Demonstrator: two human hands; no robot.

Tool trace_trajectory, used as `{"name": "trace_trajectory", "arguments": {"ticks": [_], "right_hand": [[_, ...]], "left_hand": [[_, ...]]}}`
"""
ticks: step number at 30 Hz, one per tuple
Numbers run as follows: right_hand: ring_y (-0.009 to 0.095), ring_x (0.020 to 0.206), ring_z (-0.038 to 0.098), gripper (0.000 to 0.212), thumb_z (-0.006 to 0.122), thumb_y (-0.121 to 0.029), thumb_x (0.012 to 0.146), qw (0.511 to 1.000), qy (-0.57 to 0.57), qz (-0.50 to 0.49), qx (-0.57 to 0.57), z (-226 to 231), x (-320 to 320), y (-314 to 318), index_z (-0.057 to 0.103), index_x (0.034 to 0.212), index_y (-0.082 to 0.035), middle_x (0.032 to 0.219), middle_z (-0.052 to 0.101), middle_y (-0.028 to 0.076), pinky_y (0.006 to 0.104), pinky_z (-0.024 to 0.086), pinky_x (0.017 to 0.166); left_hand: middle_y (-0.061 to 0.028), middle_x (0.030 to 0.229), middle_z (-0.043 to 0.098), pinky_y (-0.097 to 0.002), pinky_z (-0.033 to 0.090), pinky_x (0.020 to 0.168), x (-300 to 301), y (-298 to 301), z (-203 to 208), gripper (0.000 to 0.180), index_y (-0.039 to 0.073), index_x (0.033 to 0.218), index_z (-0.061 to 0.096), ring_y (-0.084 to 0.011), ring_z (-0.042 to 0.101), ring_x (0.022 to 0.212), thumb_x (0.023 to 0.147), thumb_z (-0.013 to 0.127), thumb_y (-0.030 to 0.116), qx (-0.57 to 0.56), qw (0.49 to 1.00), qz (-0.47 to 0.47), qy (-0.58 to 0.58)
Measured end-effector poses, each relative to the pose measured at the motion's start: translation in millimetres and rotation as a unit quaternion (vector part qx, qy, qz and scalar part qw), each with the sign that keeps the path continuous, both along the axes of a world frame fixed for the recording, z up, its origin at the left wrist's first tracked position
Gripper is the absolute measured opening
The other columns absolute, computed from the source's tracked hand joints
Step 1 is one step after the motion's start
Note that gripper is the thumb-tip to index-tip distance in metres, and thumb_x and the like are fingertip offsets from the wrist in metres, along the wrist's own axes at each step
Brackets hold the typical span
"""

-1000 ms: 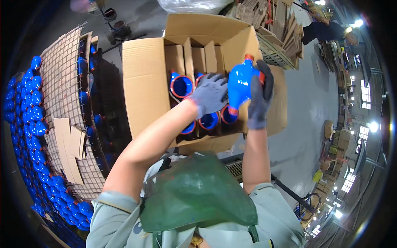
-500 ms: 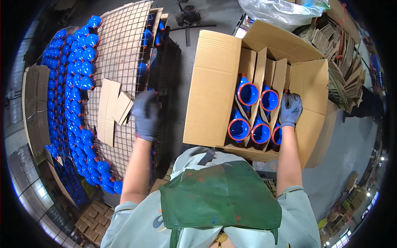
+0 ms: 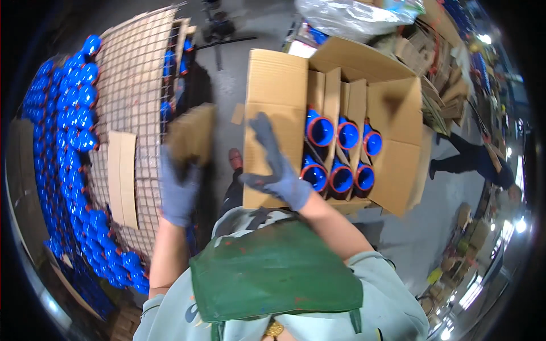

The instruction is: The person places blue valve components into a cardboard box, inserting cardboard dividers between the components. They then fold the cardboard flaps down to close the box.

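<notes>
My left hand [image 3: 180,192], in a grey-blue glove and smeared by motion, grips cardboard pieces [image 3: 194,135] beside the wire mesh rack. My right hand [image 3: 280,171], gloved alike, is spread with nothing in it, over the left flap [image 3: 277,85] of an open cardboard box [image 3: 392,133]. Inside the box stand several blue vessels [image 3: 342,178] with round open mouths and red rims. Upright cardboard dividers [image 3: 331,94] part them in rows. The lower bodies of the vessels are hidden.
To the left, many shiny blue vessels [image 3: 85,116] lie beside the wire mesh [image 3: 133,68], where a flat cardboard strip [image 3: 122,179] rests. Clear plastic sheeting [image 3: 355,17] lies behind the box. Stacked cardboard [image 3: 449,85] stands at the far right. Another person [image 3: 478,162] is at the right.
My left hand has picked up the small cardboard pieces from the mesh. My right hand has left the box's right-hand vessels and moved left over the flap, opening. The view has shifted.
</notes>
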State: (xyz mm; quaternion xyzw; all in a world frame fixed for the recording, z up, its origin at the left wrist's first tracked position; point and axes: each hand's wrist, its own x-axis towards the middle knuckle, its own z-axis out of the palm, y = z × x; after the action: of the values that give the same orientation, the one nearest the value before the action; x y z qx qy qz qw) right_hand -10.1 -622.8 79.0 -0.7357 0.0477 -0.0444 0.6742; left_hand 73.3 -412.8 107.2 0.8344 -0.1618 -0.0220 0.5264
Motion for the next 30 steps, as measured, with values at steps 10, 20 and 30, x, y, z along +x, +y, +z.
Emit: {"name": "trace_trajectory", "arguments": {"ticks": [10,20,30], "right_hand": [[0.024,0.105,0.063,0.056,0.039,-0.041,0.097,0.867,-0.004,-0.27,0.418,16.5,-63.0,-64.6,0.051,0.131,0.002,0.117,0.063,0.015,0.0362,0.05,0.092],[0.027,0.117,0.057,0.053,0.059,-0.025,0.089,0.701,-0.001,-0.42,0.577,-57.6,-190.1,-78.9,0.047,0.136,-0.005,0.128,0.058,0.011,0.045,0.047,0.1],[0.014,0.097,0.061,0.034,0.058,-0.021,0.098,0.704,-0.016,-0.52,0.483,-41.8,-103.6,-124.7,0.056,0.126,-0.002,0.115,0.063,0.005,0.0275,0.05,0.086]], "left_hand": [[-0.0209,0.102,0.068,-0.0413,0.052,0.082,15.0,-174.8,10.4,0.071,0.006,0.134,0.05,-0.0353,0.067,0.091,0.082,0.071,0.049,0.197,0.835,-0.441,0.264],[-0.012,0.107,0.064,-0.0438,0.036,0.104,70.7,-299.5,-66.1,0.026,0.013,0.102,0.069,-0.0325,0.055,0.108,0.081,0.055,0.009,0.393,0.702,-0.527,-0.273],[-0.0179,0.104,0.065,-0.0411,0.049,0.084,29.0,-325.2,5.7,0.031,0.007,0.107,0.064,-0.0346,0.062,0.098,0.086,0.063,0.029,0.306,0.73,-0.611,-0.006]]}}
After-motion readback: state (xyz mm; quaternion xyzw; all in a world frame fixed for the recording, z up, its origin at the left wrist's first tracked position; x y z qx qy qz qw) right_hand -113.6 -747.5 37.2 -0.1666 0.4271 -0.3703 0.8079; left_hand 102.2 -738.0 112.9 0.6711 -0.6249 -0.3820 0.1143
